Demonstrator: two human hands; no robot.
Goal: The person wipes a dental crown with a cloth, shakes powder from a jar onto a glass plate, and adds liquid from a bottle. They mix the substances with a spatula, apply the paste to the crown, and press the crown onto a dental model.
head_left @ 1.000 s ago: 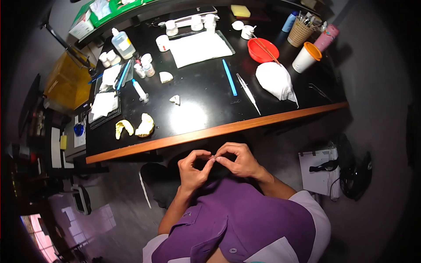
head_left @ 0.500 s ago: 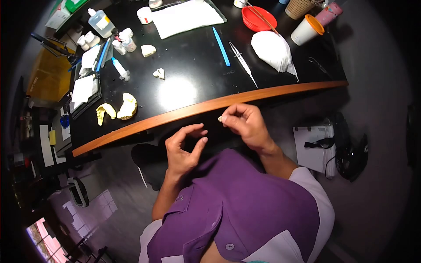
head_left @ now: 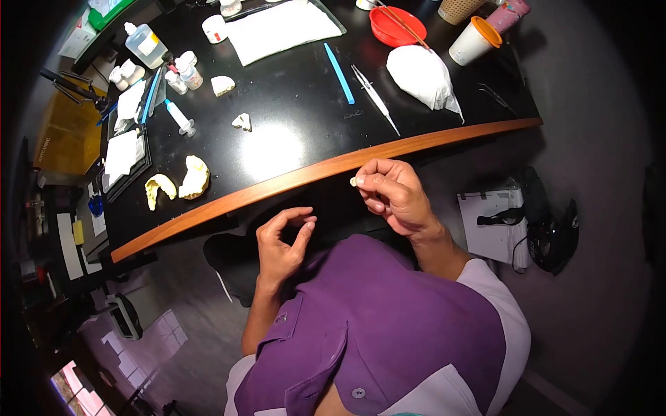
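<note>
My right hand (head_left: 394, 194) is raised just in front of the table edge. Its thumb and index finger pinch a small cream-coloured piece (head_left: 353, 182), too small for me to tell its kind. Lower and to the left, my left hand (head_left: 283, 243) hovers with thumb and fingers curved, a gap between them and nothing visible inside. On the table to the left lie a U-shaped yellowish dental cast (head_left: 162, 186) and a bulkier yellowish cast piece (head_left: 195, 178). Two whitish plaster fragments, a smaller one (head_left: 241, 122) and a larger one (head_left: 223, 85), lie farther back.
The black table (head_left: 291, 104) has a wooden front edge (head_left: 326, 166). Tweezers (head_left: 375, 99), a blue stick-like tool (head_left: 339, 73), a white bag (head_left: 422, 76), a red bowl (head_left: 392, 28) and a cup with orange rim (head_left: 474, 41) stand or lie beyond. A syringe (head_left: 180, 116) and bottles (head_left: 146, 45) are left.
My right hand has turned a little and lifted slightly, still pinching the small piece. My left hand has moved slightly left and down, its fingertips nearer the thumb. The view has shifted slightly.
</note>
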